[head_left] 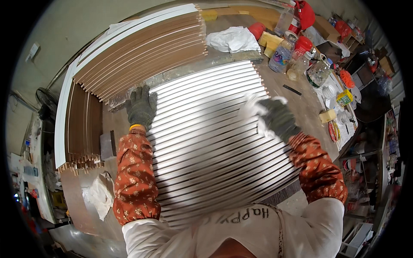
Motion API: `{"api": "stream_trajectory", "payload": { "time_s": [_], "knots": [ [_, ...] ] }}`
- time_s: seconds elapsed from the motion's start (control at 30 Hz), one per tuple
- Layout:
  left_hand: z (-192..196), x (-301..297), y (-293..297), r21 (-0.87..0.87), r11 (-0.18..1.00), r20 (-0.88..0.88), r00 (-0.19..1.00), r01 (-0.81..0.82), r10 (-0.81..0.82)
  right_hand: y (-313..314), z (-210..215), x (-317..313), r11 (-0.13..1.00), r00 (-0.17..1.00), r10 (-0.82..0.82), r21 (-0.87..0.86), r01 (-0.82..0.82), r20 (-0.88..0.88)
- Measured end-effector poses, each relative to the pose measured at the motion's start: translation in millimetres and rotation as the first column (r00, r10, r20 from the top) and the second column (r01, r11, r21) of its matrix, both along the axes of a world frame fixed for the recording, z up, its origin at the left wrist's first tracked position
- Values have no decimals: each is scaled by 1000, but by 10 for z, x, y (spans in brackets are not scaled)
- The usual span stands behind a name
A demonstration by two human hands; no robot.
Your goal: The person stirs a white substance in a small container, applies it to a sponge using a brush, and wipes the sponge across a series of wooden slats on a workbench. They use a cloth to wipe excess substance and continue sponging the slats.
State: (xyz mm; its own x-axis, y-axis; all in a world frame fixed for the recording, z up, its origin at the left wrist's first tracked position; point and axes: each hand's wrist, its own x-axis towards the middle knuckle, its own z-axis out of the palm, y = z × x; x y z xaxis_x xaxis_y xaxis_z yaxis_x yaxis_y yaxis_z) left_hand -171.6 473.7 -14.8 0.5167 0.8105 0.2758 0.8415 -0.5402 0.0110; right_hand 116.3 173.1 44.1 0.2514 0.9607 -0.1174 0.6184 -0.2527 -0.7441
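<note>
Side by side on the workbench lie many long white slats [206,116], with dark gaps between them. My left hand [141,106], in a dark grey glove, rests flat at the slats' far left ends, fingers stretched out. My right hand [279,119], gloved the same way, is over the right part of the slats, closed on a white cloth [253,107]. The cloth is blurred and bunched, spreading out around the fingers onto the slats. Both forearms wear red flowered sleeves.
Stacked brown-and-white slats [142,47] with peg ends stand at the back left. A crumpled white cloth [234,39] lies at the back, another [101,195] at the left. Plastic bottles [282,56], a yellow sponge [328,116] and red-handled pliers [333,131] crowd the right side.
</note>
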Motion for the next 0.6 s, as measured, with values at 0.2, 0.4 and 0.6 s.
{"api": "stream_trajectory", "payload": {
  "time_s": [0.2, 0.4, 0.6],
  "knots": [
    [69, -16, 3, 0, 999, -13, 999, -33, 33, 728, 153, -552, 890, 876, 74, 365, -274, 477],
    [77, 90, 29, -55, 998, -52, 998, -35, 32, 1319, -198, -989, 752, 695, 355, 251, -609, 625],
    [29, 56, -12, -15, 1000, 30, 999, -15, 15, 656, -251, 795, 987, 835, -150, 126, 98, 530]
  ]
}}
